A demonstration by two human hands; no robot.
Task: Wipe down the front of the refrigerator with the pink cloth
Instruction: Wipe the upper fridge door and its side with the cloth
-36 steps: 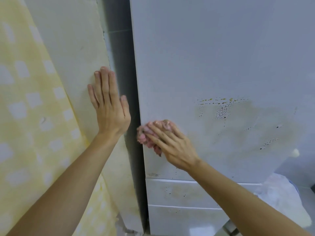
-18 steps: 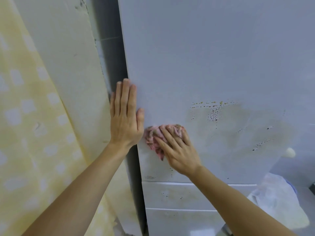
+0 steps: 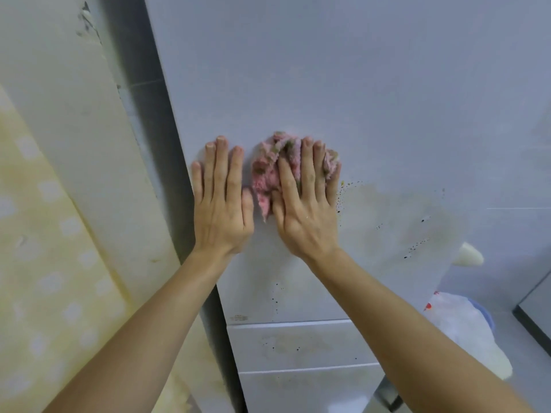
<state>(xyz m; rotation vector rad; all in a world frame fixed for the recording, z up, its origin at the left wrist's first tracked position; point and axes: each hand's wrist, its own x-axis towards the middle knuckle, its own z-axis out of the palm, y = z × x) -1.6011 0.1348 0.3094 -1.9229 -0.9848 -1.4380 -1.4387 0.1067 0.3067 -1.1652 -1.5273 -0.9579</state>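
The white refrigerator front (image 3: 343, 79) fills the upper middle and right of the head view. A bunched pink cloth (image 3: 267, 171) lies against the door. My right hand (image 3: 304, 204) presses the cloth flat to the door with straight, spread fingers. My left hand (image 3: 222, 201) rests flat on the door right beside it, near the door's left edge, fingers straight. A dull smear with dark and yellow specks (image 3: 396, 222) marks the door just right of my right hand. More specks dot the lower drawer fronts (image 3: 298, 344).
A cream wall panel (image 3: 68, 129) and yellow checked material (image 3: 38, 293) stand to the left, past a dark gap (image 3: 149, 93) beside the fridge. A white plastic bag (image 3: 465, 332) sits low at the right, with a dark-edged surface (image 3: 533, 320) beyond it.
My left hand moved from the wall panel across the gap onto the fridge door. My right hand slid the pink cloth up and to the right, closer to the speckled smear.
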